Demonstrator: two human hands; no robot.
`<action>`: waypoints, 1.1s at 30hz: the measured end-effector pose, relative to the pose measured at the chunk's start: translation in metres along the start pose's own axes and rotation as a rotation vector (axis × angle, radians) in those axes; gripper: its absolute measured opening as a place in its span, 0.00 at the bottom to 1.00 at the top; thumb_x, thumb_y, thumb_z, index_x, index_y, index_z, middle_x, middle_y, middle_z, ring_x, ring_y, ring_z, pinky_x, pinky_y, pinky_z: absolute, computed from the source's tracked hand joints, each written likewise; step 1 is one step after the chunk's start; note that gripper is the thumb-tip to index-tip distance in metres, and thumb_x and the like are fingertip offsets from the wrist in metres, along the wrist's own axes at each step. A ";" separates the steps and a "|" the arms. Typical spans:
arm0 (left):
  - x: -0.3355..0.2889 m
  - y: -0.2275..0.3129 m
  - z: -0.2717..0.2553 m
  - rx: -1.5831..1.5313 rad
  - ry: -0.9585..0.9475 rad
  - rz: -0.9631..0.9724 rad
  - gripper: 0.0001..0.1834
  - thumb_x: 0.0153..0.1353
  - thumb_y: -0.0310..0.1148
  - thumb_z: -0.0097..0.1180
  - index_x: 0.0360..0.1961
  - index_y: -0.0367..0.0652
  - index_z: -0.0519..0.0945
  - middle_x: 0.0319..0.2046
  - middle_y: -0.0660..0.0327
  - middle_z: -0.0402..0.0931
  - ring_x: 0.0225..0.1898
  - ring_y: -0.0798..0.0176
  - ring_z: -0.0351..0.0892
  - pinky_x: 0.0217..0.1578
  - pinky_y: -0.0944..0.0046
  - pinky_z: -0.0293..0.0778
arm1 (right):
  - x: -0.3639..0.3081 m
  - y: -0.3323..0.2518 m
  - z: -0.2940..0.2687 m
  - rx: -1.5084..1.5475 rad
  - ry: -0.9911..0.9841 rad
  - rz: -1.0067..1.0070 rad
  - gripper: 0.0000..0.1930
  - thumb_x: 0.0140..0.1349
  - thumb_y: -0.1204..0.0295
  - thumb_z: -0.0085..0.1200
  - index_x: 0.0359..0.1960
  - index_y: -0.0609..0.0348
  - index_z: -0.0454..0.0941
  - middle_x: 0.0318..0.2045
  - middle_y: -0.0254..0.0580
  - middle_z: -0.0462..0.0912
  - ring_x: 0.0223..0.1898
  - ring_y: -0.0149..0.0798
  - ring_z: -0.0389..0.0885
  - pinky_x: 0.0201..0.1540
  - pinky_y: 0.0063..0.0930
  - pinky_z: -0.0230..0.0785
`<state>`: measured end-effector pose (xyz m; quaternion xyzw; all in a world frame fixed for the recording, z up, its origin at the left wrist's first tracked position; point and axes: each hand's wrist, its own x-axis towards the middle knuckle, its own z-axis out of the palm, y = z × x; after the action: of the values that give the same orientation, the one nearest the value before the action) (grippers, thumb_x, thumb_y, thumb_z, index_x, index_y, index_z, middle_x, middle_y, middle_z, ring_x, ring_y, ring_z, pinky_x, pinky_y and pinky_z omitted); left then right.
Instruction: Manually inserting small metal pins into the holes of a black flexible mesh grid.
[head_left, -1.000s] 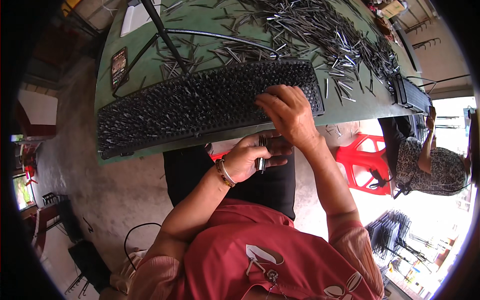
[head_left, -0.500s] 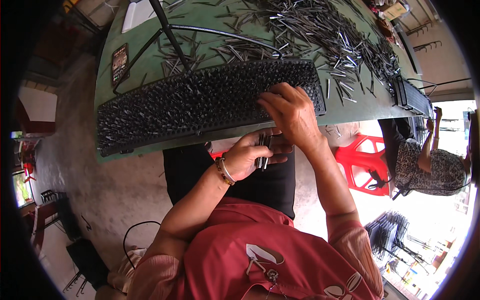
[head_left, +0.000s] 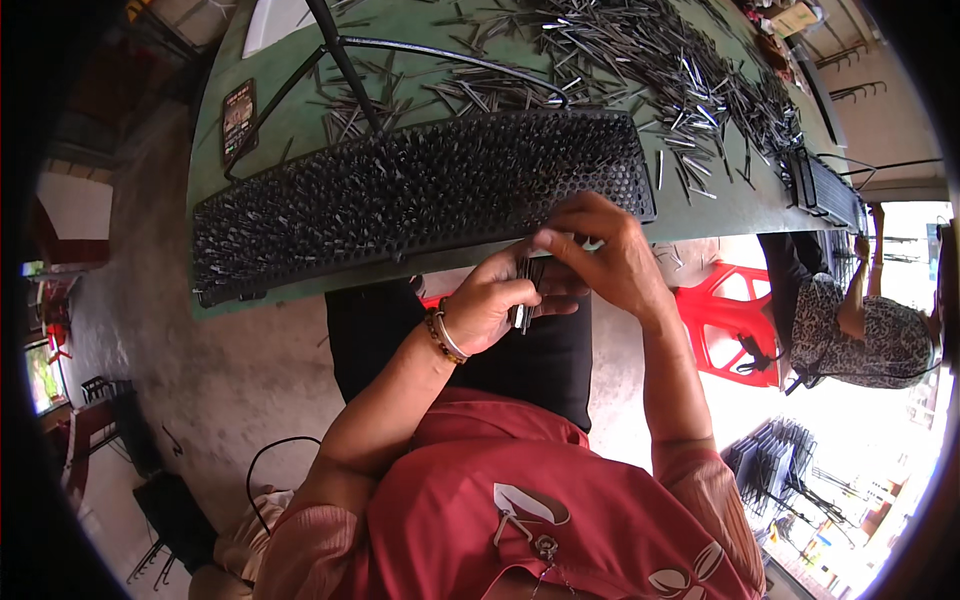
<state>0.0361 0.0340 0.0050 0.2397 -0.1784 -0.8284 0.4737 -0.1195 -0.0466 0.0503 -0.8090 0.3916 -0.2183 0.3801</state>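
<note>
A bundle of short, thin dark metal sticks point(head_left: 522, 312) lies in my left hand point(head_left: 485, 310), its thumb pressed across them, just below the table's front edge. My right hand point(head_left: 615, 262) is close above it, fingers curled and thumb tip near the left fingers. Whatever that pinch holds, if anything, is hidden. Behind both hands stretches a long black perforated rack point(head_left: 645, 195), packed with upright dark sticks point(head_left: 370, 185) through its left and middle parts. Bare holes show toward its right end.
Loose sticks point(head_left: 650, 60) are heaped on the green table point(head_left: 590, 95). A black metal frame point(head_left: 345, 80) rises behind the rack, near a phone point(head_left: 238, 120). At right are a red plastic stool point(head_left: 725, 320), another person point(head_left: 860, 330) and a second rack point(head_left: 825, 190).
My right hand has drawn back from the rack's right part toward my left hand. The left hand stays nearly in place, still gripping the sticks.
</note>
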 end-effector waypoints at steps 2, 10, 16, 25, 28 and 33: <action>0.000 0.002 0.005 0.044 -0.004 0.032 0.32 0.48 0.17 0.39 0.60 0.34 0.61 0.49 0.50 0.72 0.50 0.53 0.75 0.53 0.53 0.72 | -0.006 0.004 0.001 0.063 -0.028 -0.001 0.08 0.54 0.71 0.62 0.32 0.64 0.82 0.33 0.41 0.79 0.37 0.37 0.78 0.40 0.28 0.70; 0.000 -0.005 0.007 0.024 -0.028 -0.023 0.36 0.49 0.16 0.40 0.64 0.40 0.56 0.51 0.53 0.69 0.50 0.54 0.75 0.52 0.54 0.73 | -0.020 0.015 0.006 0.313 -0.119 0.036 0.08 0.52 0.73 0.64 0.31 0.64 0.83 0.32 0.40 0.80 0.39 0.36 0.77 0.42 0.28 0.68; 0.002 -0.007 0.005 0.020 -0.017 0.004 0.26 0.60 0.22 0.43 0.61 0.39 0.61 0.48 0.54 0.72 0.49 0.57 0.76 0.51 0.55 0.74 | -0.020 0.009 0.002 0.478 -0.083 0.204 0.07 0.55 0.73 0.62 0.31 0.66 0.81 0.28 0.36 0.80 0.30 0.28 0.76 0.33 0.21 0.68; 0.002 -0.008 0.004 0.249 0.051 0.029 0.17 0.69 0.40 0.43 0.52 0.40 0.70 0.41 0.59 0.76 0.36 0.69 0.76 0.34 0.68 0.77 | -0.007 0.019 -0.003 0.621 -0.033 0.347 0.12 0.57 0.69 0.61 0.32 0.68 0.81 0.23 0.35 0.80 0.25 0.24 0.75 0.29 0.19 0.69; 0.001 -0.008 0.005 0.270 0.061 0.057 0.16 0.69 0.40 0.41 0.50 0.40 0.70 0.39 0.58 0.77 0.35 0.69 0.76 0.31 0.68 0.77 | -0.008 0.020 0.000 0.599 0.004 0.343 0.12 0.57 0.68 0.61 0.32 0.69 0.81 0.23 0.35 0.80 0.25 0.24 0.75 0.29 0.19 0.69; 0.000 -0.009 0.005 0.233 0.046 0.070 0.16 0.70 0.41 0.39 0.48 0.40 0.70 0.38 0.56 0.77 0.34 0.68 0.77 0.28 0.69 0.77 | -0.010 0.018 0.003 0.725 -0.038 0.338 0.12 0.58 0.69 0.61 0.33 0.69 0.81 0.22 0.35 0.78 0.23 0.24 0.72 0.25 0.17 0.66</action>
<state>0.0273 0.0386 0.0043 0.3059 -0.2709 -0.7794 0.4750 -0.1320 -0.0448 0.0333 -0.5504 0.4099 -0.2617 0.6786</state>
